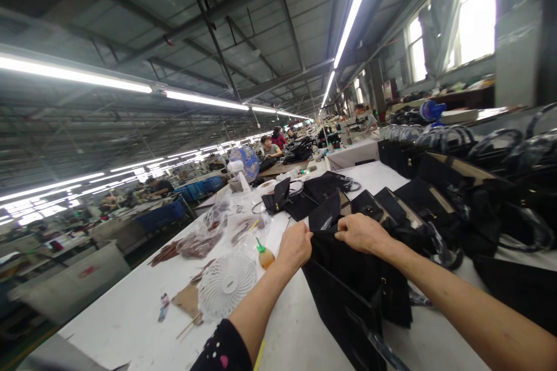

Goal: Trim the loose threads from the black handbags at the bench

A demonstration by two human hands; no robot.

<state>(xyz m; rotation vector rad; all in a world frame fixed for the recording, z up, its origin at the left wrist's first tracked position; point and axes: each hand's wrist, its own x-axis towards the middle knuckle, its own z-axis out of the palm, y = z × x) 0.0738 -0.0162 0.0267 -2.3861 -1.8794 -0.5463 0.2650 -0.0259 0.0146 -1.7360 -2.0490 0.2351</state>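
Observation:
A black handbag (343,295) hangs down from between my two hands, over the white table. My left hand (296,245) is closed, pinching the bag's top edge at its left corner. A short way to the right, my right hand (361,233) grips the same edge between thumb and bent fingers. A plastic-wrapped handle (378,345) shows low on the bag. Close to my left hand stands a small glue bottle (264,255) with a green nozzle, beside a white round fan grille (228,285).
More black bags (429,208) with wrapped handles crowd the right side. Brown strips in clear plastic (200,240) and a cardboard piece (188,301) lie on the white table (126,319) at left. A blue fan (245,162) stands at the back; a person (270,148) sits beyond.

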